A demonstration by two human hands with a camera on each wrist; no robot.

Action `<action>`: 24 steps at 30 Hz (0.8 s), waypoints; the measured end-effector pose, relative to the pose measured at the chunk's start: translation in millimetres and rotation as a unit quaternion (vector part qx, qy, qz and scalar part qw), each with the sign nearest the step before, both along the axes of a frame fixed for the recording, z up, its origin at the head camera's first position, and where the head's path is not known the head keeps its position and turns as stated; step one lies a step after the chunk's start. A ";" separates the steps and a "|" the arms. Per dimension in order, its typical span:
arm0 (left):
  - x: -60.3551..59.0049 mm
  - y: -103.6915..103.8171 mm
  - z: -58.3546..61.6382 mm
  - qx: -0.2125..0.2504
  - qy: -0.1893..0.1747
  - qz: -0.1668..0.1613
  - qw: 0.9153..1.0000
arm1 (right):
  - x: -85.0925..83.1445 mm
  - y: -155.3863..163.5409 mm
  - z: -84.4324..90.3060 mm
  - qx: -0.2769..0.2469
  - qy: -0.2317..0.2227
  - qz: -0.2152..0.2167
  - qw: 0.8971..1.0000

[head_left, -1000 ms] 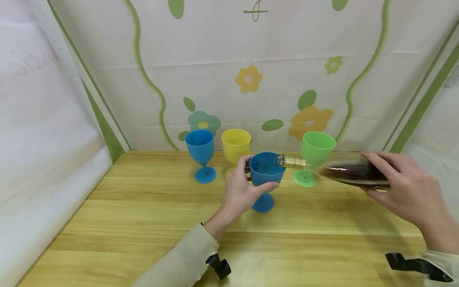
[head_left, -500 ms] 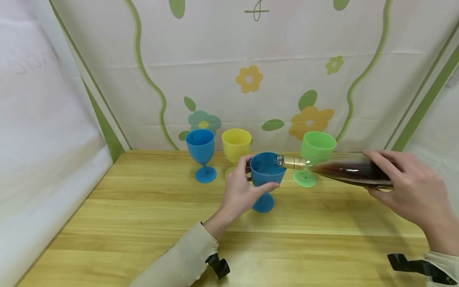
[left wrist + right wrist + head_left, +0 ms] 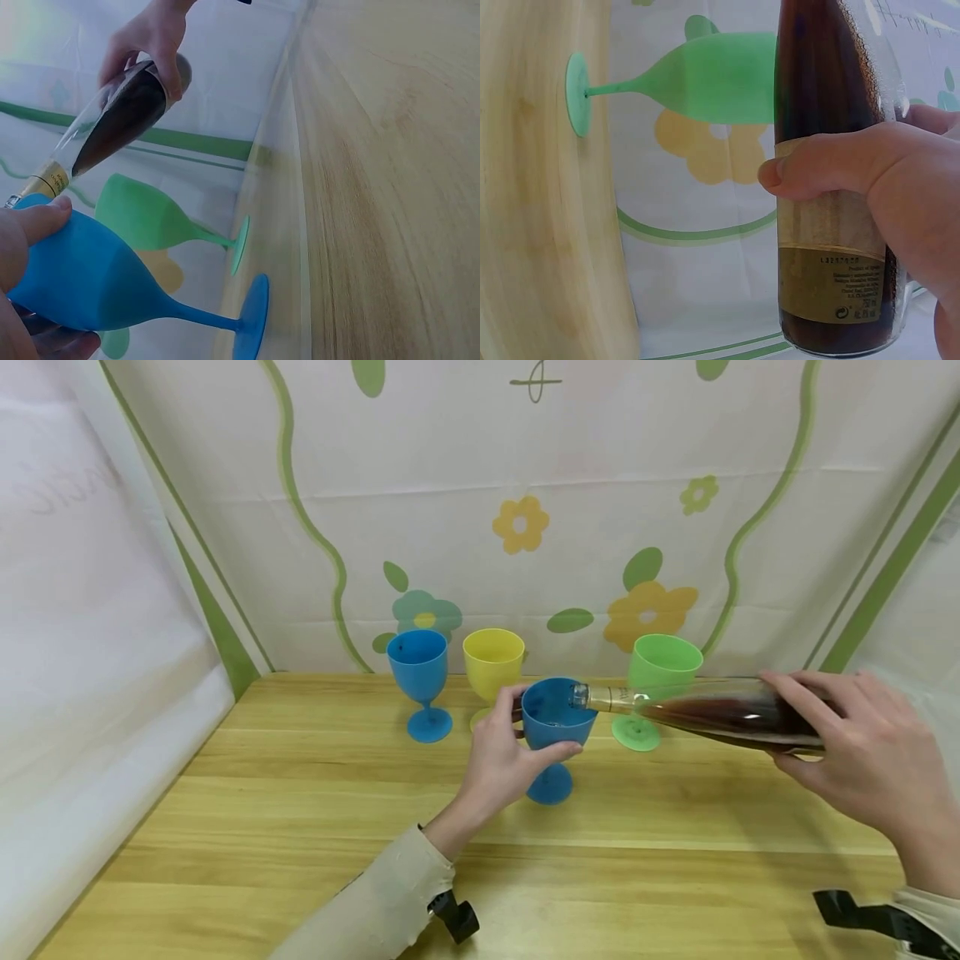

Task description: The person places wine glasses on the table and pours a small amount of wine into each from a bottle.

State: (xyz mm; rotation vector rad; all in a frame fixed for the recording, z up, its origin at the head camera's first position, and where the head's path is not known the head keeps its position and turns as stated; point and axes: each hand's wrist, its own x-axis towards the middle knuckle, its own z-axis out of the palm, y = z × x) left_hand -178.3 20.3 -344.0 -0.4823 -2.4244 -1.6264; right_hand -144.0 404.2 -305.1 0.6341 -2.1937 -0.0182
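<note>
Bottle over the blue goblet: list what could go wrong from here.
1. The bottle lies almost level, its mouth just at the rim of the blue goblet; a small drift could send liquid onto the table.
2. The left hand grips only the bowl of this narrow-footed goblet; a nudge may tip it.
3. The green goblet stands right behind the bottle's neck and could be knocked.

The bottle (image 3: 832, 172) bears a label with small print too blurred to read

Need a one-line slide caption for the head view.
Left hand steadies blue goblet; right hand tips bottle over its rim.
</note>
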 end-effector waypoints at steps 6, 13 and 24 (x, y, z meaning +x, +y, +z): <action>0.3 0.0 -0.1 0.002 0.003 -0.002 1.000 | 2.7 -0.2 2.6 0.002 0.003 0.001 1.000; -0.4 0.0 -1.9 0.008 0.002 -0.003 1.000 | 3.8 -1.4 5.3 -0.004 0.008 0.000 1.000; -1.9 -2.7 -3.9 0.001 0.010 -0.002 1.000 | 3.0 -6.6 8.5 -0.002 0.030 0.006 1.000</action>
